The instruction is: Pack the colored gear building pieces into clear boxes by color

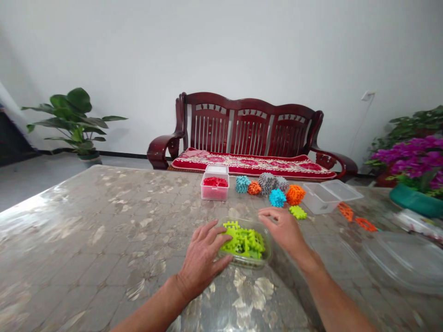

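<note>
A patterned stone-look table [104, 221] faces a dark wooden bench [249, 124]. The left hand [204, 260] rests spread on a clear tub [268, 251] of green blocks [244, 242]; the right hand [282, 228], loosely curled and empty, hovers just beside it.

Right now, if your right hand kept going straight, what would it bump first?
Your right hand would probably bump the teal ball of interlocking blocks first, though depth is hard to judge here.
</note>
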Tool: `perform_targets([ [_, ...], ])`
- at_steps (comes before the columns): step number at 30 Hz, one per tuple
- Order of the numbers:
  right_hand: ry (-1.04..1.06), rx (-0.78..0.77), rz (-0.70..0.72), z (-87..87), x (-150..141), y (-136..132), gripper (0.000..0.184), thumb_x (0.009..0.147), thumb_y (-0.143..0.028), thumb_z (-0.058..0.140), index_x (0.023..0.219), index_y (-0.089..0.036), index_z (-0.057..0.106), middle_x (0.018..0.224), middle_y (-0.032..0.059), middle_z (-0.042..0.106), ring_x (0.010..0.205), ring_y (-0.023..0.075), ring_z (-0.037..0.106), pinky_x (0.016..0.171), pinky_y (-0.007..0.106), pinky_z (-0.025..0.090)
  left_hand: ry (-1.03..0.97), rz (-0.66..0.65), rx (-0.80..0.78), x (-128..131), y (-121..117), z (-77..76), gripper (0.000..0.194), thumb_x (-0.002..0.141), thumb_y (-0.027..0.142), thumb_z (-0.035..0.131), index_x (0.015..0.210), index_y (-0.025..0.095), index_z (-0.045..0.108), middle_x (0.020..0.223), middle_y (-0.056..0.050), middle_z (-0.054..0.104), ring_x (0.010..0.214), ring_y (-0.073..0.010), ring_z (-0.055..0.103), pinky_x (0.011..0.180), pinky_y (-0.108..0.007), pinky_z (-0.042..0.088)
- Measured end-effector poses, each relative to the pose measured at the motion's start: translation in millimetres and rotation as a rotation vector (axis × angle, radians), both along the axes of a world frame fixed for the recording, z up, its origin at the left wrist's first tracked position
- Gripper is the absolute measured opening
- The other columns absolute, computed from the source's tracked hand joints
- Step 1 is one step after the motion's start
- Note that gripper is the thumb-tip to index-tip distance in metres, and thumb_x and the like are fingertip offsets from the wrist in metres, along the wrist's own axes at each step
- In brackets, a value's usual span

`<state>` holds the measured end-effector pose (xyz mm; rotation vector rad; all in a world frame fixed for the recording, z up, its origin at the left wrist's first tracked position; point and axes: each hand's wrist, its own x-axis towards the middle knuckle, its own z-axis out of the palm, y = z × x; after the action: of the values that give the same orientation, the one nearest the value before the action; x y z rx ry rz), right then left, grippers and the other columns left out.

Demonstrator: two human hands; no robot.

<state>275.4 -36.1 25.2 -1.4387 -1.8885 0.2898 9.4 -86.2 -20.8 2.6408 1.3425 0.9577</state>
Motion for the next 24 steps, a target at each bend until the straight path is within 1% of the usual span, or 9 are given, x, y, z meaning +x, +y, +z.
perform_targets([
  [2, 0.051, 0.003, -0.201, -1.1, 35.9, 13.5, 0.026, 0.086, -0.039, 0.055, 0.092, -0.025, 0.076, 0.1, 0.0055, 0.078, 0.096, 0.0252, 0.069, 0.09, 0.036, 0.05, 0.004, -0.008, 0.011, 0.4, -0.1, -0.6, 0.036, 0.082, 0.029, 0.073, 0.118, 0.028, 0.065, 0.126, -0.006, 0.069, 0.132, -0.0351, 0.05, 0.109, -0.054, 0.039],
  [4, 0.04, -0.053, -0.427, -3.1, 72.9, 22.5, 0.03, 0.086, -0.037, 0.053, 0.099, -0.024, 0.076, 0.104, 0.0059, 0.078, 0.096, 0.025, 0.07, 0.087, 0.034, 0.051, 0.004, -0.019, 0.027, 1.0, 0.1, -2.9, 0.041, 0.081, 0.029, 0.073, 0.12, 0.028, 0.064, 0.128, -0.006, 0.067, 0.134, -0.0355, 0.049, 0.111, -0.055, 0.037],
  [6, -0.077, -0.156, -0.62, -6.9, 103.6, 25.8, 0.036, 0.088, -0.035, 0.05, 0.112, -0.024, 0.074, 0.109, 0.0077, 0.077, 0.099, 0.0259, 0.07, 0.086, 0.034, 0.051, 0.003, -0.033, 0.04, 1.5, 0.8, -5.8, 0.045, 0.08, 0.028, 0.072, 0.124, 0.029, 0.063, 0.132, -0.006, 0.065, 0.135, -0.035, 0.047, 0.114, -0.055, 0.035],
  [8, -0.197, -0.233, -0.726, -12.8, 123.0, 25.6, 0.041, 0.089, -0.035, 0.05, 0.123, -0.023, 0.07, 0.11, 0.0111, 0.075, 0.103, 0.0297, 0.069, 0.084, 0.037, 0.051, 0.004, -0.047, 0.048, 1.5, 2.0, -8.1, 0.046, 0.081, 0.029, 0.071, 0.127, 0.03, 0.062, 0.135, -0.005, 0.064, 0.135, -0.0342, 0.047, 0.115, -0.054, 0.035],
  [11, -0.274, -0.281, -0.752, -23.0, 130.6, 24.9, 0.045, 0.088, -0.038, 0.053, 0.127, -0.022, 0.068, 0.109, 0.0151, 0.074, 0.104, 0.0345, 0.068, 0.082, 0.041, 0.05, -0.016, -0.033, 0.04, 0.9, 5.0, -9.0, 0.042, 0.087, 0.027, 0.064, 0.128, 0.031, 0.061, 0.136, -0.004, 0.064, 0.134, -0.0321, 0.05, 0.113, -0.053, 0.038],
  [15, -0.381, -0.281, -0.718, -32.7, 121.9, 30.3, 0.049, 0.087, -0.044, 0.057, 0.13, -0.021, 0.065, 0.111, 0.0166, 0.073, 0.106, 0.0358, 0.066, 0.082, 0.042, 0.05, -0.048, 0.013, -0.003, 1.6, 8.8, -4.5, 0.032, 0.092, 0.027, 0.059, 0.124, 0.029, 0.063, 0.131, -0.004, 0.068, 0.131, -0.031, 0.053, 0.109, -0.052, 0.042],
  [18, -0.474, -0.265, -0.676, -36.7, 117.3, 35.5, 0.048, 0.087, -0.043, 0.059, 0.128, -0.019, 0.066, 0.111, 0.0168, 0.074, 0.106, 0.0362, 0.066, 0.083, 0.042, 0.05, -0.052, 0.033, -0.049, 4.4, 10.6, 2.6, 0.03, 0.091, 0.029, 0.063, 0.121, 0.03, 0.065, 0.125, -0.004, 0.072, 0.127, -0.0318, 0.057, 0.107, -0.052, 0.042],
  [22, -0.474, -0.271, -0.668, -38.4, 116.9, 35.9, 0.043, 0.087, -0.04, 0.059, 0.125, -0.023, 0.068, 0.107, 0.0153, 0.075, 0.102, 0.0362, 0.067, 0.08, 0.042, 0.051, -0.019, 0.079, -0.146, 8.1, 14.6, 14.4, 0.034, 0.085, 0.03, 0.07, 0.118, 0.029, 0.067, 0.118, -0.006, 0.074, 0.118, -0.0339, 0.062, 0.103, -0.053, 0.044],
  [24, -0.466, -0.265, -0.675, -37.3, 117.6, 33.8, 0.043, 0.086, -0.04, 0.061, 0.125, -0.024, 0.069, 0.105, 0.0148, 0.075, 0.101, 0.0364, 0.068, 0.079, 0.042, 0.051, 0.008, 0.079, -0.181, 8.3, 18.8, 19.2, 0.034, 0.082, 0.032, 0.072, 0.116, 0.029, 0.069, 0.114, -0.006, 0.075, 0.113, -0.0334, 0.065, 0.103, -0.055, 0.043],
])
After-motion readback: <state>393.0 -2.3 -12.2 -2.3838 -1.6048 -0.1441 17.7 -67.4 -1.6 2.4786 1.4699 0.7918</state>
